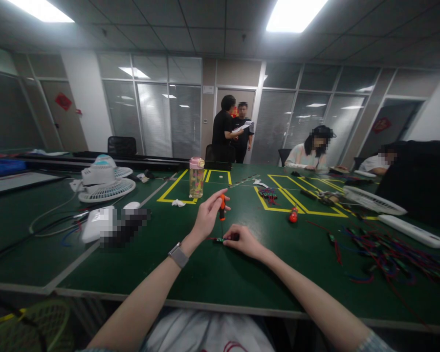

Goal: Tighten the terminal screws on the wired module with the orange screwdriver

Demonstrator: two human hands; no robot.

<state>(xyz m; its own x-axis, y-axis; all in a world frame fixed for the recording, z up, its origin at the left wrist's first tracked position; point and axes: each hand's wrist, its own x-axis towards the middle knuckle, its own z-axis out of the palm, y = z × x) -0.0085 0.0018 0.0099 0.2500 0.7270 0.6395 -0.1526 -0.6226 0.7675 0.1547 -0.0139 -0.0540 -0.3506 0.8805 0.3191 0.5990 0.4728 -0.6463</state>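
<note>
Screwdriver (222,207) in left hand (208,213) meets circuit board (219,240), any lettering unreadable.

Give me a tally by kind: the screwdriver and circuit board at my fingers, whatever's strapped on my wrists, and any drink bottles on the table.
Screwdriver, in the left hand: 1
Small circuit board, by the right hand's fingertips: 1
Wristwatch: 1
Drink bottle: 1
Total: 4
</note>
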